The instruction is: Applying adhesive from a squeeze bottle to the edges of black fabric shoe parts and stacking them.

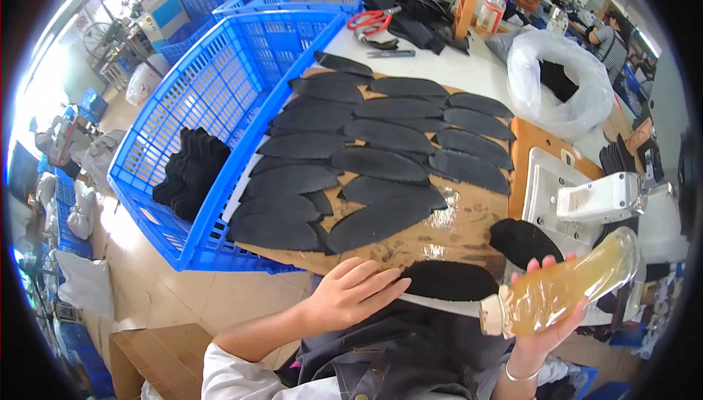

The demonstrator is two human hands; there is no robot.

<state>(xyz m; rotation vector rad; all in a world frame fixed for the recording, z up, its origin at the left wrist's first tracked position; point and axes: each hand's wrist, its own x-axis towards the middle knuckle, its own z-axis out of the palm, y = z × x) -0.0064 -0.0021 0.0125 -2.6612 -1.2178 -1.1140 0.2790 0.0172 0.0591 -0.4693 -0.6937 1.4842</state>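
Note:
My right hand (548, 333) is wrapped round a clear bottle of yellowish liquid (560, 286), tilted so its cloth-wrapped mouth (498, 313) points down to the left. That mouth is beside the right end of a black oval piece (452, 281) at the board's near edge. At the piece's left end are the fingertips of my left hand (356, 292), closed together on its tip; the thumb is hidden. Many similar black pieces, some shiny, lie in overlapping rows on the brown board (410, 243). Another black oval piece (523, 243) lies right of the board, near the bottle.
A blue plastic crate (209, 224) with stacked black parts stands left of the board. Red-handled scissors (372, 23) and small snips (390, 54) lie behind it. At the right are a white machine arm (600, 196) and a clear plastic bag (523, 70). A cardboard box (157, 352) is lower left.

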